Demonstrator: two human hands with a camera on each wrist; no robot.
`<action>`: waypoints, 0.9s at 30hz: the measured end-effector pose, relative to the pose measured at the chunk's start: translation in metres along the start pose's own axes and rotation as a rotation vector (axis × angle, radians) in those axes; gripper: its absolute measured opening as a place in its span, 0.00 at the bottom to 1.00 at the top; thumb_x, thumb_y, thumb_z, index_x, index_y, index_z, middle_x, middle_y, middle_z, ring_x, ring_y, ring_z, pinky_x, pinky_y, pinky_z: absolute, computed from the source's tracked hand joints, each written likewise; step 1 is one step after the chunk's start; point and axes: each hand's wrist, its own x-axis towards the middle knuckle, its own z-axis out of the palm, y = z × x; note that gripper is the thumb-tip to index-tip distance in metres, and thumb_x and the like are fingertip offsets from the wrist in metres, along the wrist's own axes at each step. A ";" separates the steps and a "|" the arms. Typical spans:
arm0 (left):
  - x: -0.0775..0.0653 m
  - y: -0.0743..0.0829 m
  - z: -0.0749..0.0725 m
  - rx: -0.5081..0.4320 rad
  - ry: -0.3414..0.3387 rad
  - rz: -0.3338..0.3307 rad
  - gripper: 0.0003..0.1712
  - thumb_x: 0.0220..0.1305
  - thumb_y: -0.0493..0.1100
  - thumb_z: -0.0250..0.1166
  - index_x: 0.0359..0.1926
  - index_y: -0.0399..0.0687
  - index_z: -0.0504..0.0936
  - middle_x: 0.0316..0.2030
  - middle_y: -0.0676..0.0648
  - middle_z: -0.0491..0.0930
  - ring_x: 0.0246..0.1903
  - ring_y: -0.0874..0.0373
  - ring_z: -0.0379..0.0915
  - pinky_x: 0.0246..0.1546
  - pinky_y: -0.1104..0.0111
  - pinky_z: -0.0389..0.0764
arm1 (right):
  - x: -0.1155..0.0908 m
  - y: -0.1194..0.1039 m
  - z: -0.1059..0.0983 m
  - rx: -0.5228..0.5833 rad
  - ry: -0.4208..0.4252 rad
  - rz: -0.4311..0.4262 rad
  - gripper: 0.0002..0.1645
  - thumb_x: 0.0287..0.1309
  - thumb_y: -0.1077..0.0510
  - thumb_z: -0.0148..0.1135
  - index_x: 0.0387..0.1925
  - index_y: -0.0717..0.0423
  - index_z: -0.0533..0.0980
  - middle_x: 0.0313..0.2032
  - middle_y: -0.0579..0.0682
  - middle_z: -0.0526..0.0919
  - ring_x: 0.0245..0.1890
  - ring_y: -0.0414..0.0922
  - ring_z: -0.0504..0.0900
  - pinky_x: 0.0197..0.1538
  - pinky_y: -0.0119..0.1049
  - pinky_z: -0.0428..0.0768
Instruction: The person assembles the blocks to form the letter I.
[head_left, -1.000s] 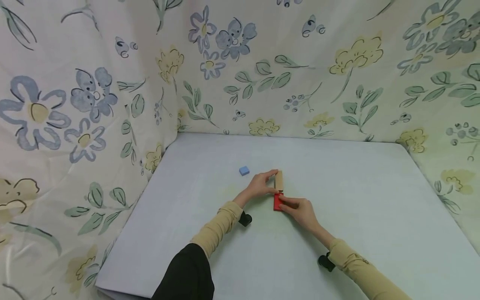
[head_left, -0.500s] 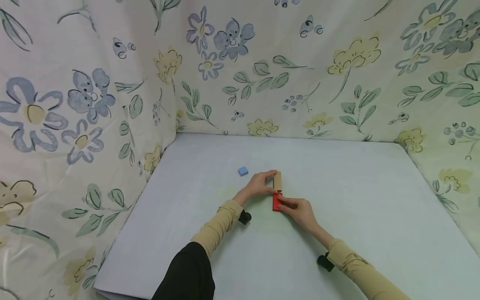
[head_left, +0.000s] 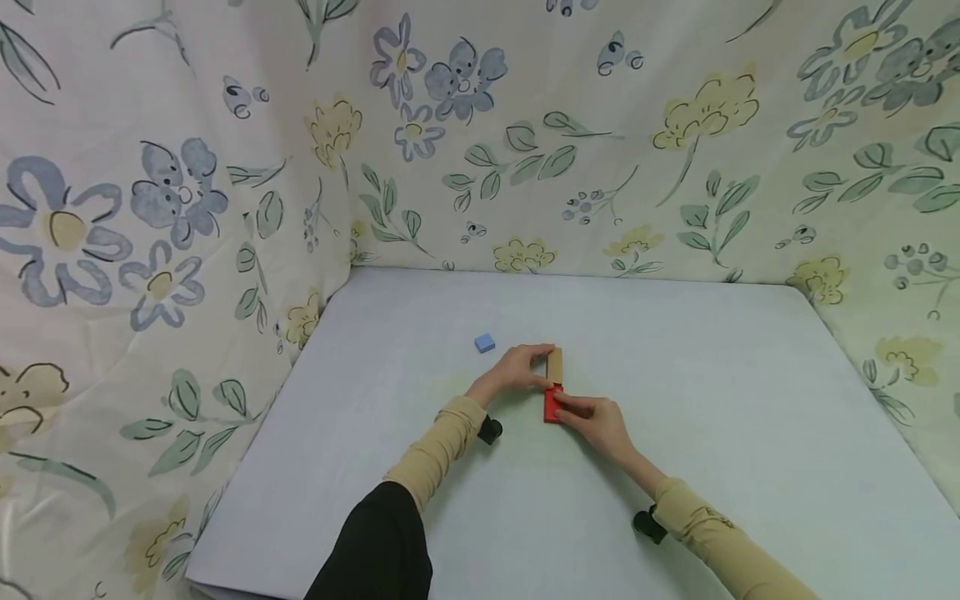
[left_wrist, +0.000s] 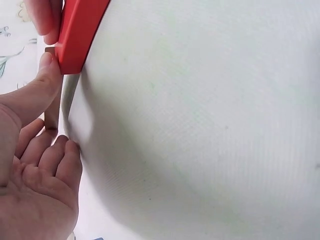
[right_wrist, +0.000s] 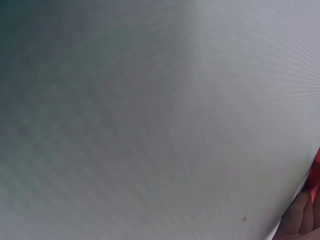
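Note:
In the head view, my left hand [head_left: 517, 367] pinches a narrow tan block [head_left: 555, 365] lengthwise, fingers at its far end and thumb at its near end. Directly in front of it, in line, lies a red rectangular block [head_left: 553, 405], which my right hand [head_left: 598, 421] grips between thumb and fingers. The left wrist view has the thumb beside the end of the red block [left_wrist: 82, 37], over the brownish edge of the tan block [left_wrist: 52, 112]. Only a sliver of red [right_wrist: 315, 175] and some fingers [right_wrist: 300, 215] show in the right wrist view's corner.
A small blue block [head_left: 484, 342] lies on the white table [head_left: 712, 400], left of the tan one and farther back than my left hand. Flower-printed cloth [head_left: 525, 167] hangs behind the table and along its sides. Dark cameras [head_left: 491, 430] sit at both wrists.
My left fingertips and the far end of the tan block have come slightly nearer to the red block. The right hand keeps its grip in nearly the same place.

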 end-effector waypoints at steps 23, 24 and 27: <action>-0.002 -0.002 -0.007 -0.053 -0.103 -0.010 0.42 0.57 0.47 0.69 0.70 0.49 0.61 0.70 0.49 0.62 0.71 0.55 0.54 0.71 0.64 0.57 | 0.000 0.000 -0.001 -0.012 -0.024 0.002 0.21 0.52 0.57 0.69 0.51 0.53 0.81 0.49 0.56 0.83 0.53 0.50 0.80 0.50 0.32 0.78; -0.002 -0.003 -0.007 -0.059 -0.106 -0.010 0.42 0.57 0.47 0.69 0.70 0.49 0.61 0.70 0.49 0.62 0.71 0.55 0.54 0.71 0.64 0.57 | 0.000 0.000 -0.001 -0.008 -0.024 0.008 0.22 0.52 0.57 0.69 0.51 0.52 0.81 0.50 0.55 0.83 0.54 0.50 0.80 0.50 0.31 0.78; -0.001 -0.005 -0.007 -0.072 -0.114 -0.008 0.42 0.57 0.47 0.69 0.70 0.50 0.61 0.70 0.50 0.61 0.71 0.55 0.53 0.71 0.64 0.56 | 0.000 -0.001 -0.002 -0.007 -0.028 0.007 0.22 0.53 0.57 0.69 0.52 0.52 0.80 0.50 0.54 0.83 0.54 0.50 0.80 0.51 0.30 0.77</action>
